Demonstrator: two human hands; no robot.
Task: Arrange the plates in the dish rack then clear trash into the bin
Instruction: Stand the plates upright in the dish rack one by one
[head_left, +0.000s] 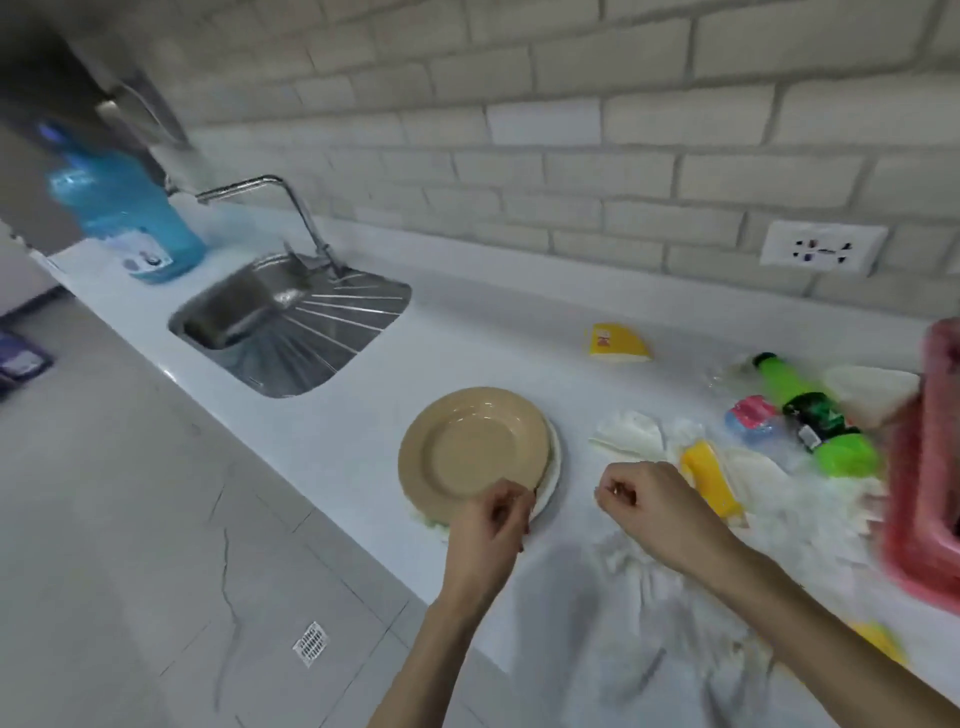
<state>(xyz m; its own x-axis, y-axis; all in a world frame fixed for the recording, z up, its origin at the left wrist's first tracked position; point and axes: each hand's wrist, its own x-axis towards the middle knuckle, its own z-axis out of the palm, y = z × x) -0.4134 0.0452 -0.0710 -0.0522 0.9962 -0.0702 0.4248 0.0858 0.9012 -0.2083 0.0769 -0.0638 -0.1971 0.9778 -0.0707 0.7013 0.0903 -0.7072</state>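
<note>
While the left hand (493, 519) pinches the near rim of the tan plate (467, 447) at lower centre of the frame, the step in hand looks to be the first lift of a plate toward the rack. The tan plate lies flat on a white plate (555, 462), which peeps out along its right side, and both sit on the worktop (467, 343) below and to the right of the sink (244, 312). Blur hides whether the fingers catch the white plate's rim too. The right hand (644, 496) hovers just right of the stack, fingers clenched, with nothing I can make out inside them.

To do this well, I would get the left fingertips fully under the rim before raising it, so the plate tips up instead of sliding across the one below. The right hand is best released and brought to the far edge of the stack, either to steady the white plate or to share the load if both go together.

The pink dish rack (924, 467) stands at the right edge of the frame, and between it and the plates lie a green bottle (815, 415), a yellow packet (709, 480) and crumpled tissue (631, 431). Carry the plate high over that litter and turn it on edge only once it is at the rack
</note>
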